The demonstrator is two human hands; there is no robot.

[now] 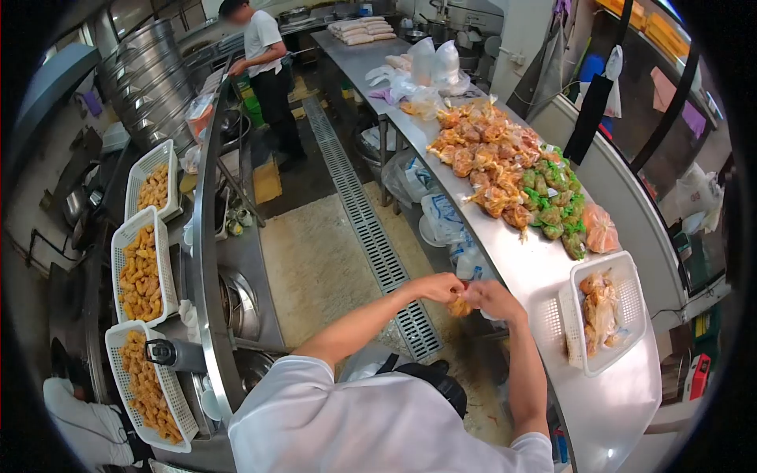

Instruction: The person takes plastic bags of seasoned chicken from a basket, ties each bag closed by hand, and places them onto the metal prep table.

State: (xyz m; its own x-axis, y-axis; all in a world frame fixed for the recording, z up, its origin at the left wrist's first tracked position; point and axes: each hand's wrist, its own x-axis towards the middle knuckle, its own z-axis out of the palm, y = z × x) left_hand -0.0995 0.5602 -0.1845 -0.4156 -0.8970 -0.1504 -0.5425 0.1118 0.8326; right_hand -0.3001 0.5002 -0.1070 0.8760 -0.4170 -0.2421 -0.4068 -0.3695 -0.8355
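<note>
Bag of orange-brown food (460, 307) hangs between my two hands, just right of the middle of the frame and a little below centre. My left hand (441, 289) has its fingers curled in and pressed together at the bag's top, seemingly pinching it. My right hand (490, 299) is bent in close beside it, its fingers blurred, so I can't tell whether they grip the bag too.

Right of my hands runs a steel counter (544, 315). Near its lower right end sits a white basket (568, 315) with bagged brown pieces (599, 311) in it. Above that, a reddish bag (601, 229) lies beside green-topped bags (552, 197), which touch a big heap of orange-tinted bags (481, 150). Down the left side, three white baskets (169, 280) hold golden-brown pieces (142, 276), and a grey bottle (185, 355) stands by the lowest. Another person (264, 63) stands at the upper left.
</note>
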